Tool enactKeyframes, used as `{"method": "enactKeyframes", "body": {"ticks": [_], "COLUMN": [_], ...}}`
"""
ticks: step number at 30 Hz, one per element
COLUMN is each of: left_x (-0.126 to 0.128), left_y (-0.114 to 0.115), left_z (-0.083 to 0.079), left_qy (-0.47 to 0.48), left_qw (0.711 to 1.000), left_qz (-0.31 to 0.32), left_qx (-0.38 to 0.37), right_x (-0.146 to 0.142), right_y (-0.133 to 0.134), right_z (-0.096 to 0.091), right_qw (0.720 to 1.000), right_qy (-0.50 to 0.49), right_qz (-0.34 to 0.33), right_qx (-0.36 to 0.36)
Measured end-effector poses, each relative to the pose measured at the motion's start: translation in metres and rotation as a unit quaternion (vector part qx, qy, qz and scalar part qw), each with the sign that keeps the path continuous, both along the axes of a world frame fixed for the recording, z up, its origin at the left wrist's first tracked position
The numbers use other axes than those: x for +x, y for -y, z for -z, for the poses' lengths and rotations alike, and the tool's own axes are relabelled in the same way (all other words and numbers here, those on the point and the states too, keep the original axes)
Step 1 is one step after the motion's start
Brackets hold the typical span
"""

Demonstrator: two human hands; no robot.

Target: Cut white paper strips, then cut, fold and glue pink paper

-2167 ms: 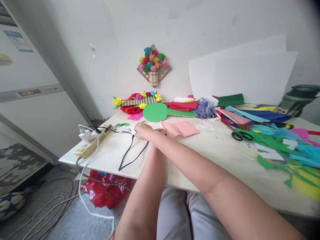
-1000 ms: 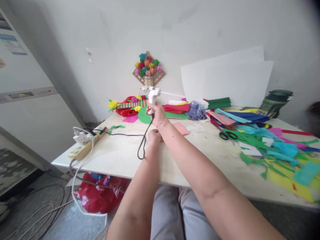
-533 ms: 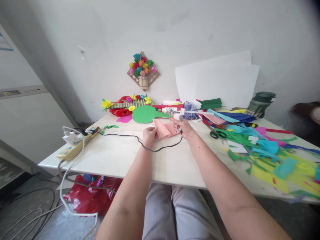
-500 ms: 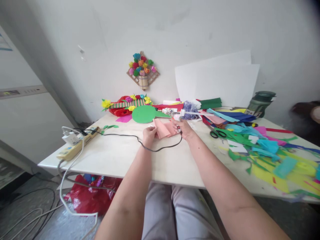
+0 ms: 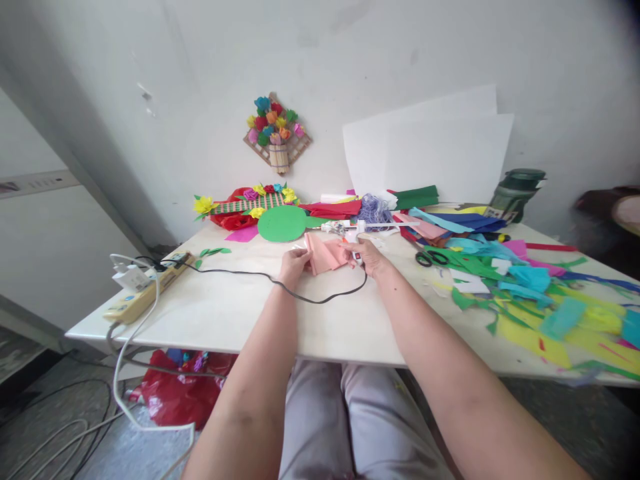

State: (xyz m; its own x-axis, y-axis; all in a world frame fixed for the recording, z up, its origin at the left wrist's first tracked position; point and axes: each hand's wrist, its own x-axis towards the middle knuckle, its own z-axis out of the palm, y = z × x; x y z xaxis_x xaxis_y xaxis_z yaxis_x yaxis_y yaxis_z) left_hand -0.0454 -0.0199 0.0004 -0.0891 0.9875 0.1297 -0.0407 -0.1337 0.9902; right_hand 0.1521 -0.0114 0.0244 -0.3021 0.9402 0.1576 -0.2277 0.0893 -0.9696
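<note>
My right hand [image 5: 367, 255] grips a white glue gun [image 5: 353, 231] lying low over the table, its nozzle pointing left across a folded pink paper [image 5: 324, 253]. The gun's black cord [image 5: 320, 298] loops from that hand across the white table [image 5: 240, 313] to the left. My left hand [image 5: 293, 264] pinches the left edge of the pink paper, fingers closed on it. Both forearms reach forward from the bottom of the view.
A beige power strip [image 5: 137, 289] with plugs lies at the left table edge. A green paper paddle [image 5: 283, 223], paper flowers [image 5: 240, 203], black scissors [image 5: 432, 257] and several coloured paper scraps [image 5: 530, 293] cover the back and right. Another person [image 5: 610, 220] sits at far right.
My right hand lifted the glue gun from the left, carried it right and brought it down beside the pink paper. My left hand moved onto the paper's edge.
</note>
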Motion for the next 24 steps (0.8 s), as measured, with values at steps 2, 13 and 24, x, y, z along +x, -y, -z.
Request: {"method": "enactKeyframes", "body": {"ticks": [2, 13, 24], "left_x": [0.0, -0.0006, 0.0012], "left_y": [0.0004, -0.002, -0.0018], "left_z": [-0.0006, 0.0012, 0.0007], "left_qy": [-0.005, -0.015, -0.003], "left_qw": [1.0, 1.0, 1.0], "left_qz": [-0.001, -0.005, -0.009], "left_qx": [-0.001, -0.004, -0.003], "right_x": [0.0008, -0.0011, -0.0052], "right_y": [-0.0002, 0.0076, 0.0062], "right_z": [0.0011, -0.0013, 0.0045], "right_qw": [1.0, 0.994, 0.991], "right_qy": [0.02, 0.103, 0.135], "right_qz": [0.004, 0.025, 0.008], "right_qx": [0.001, -0.023, -0.004]}}
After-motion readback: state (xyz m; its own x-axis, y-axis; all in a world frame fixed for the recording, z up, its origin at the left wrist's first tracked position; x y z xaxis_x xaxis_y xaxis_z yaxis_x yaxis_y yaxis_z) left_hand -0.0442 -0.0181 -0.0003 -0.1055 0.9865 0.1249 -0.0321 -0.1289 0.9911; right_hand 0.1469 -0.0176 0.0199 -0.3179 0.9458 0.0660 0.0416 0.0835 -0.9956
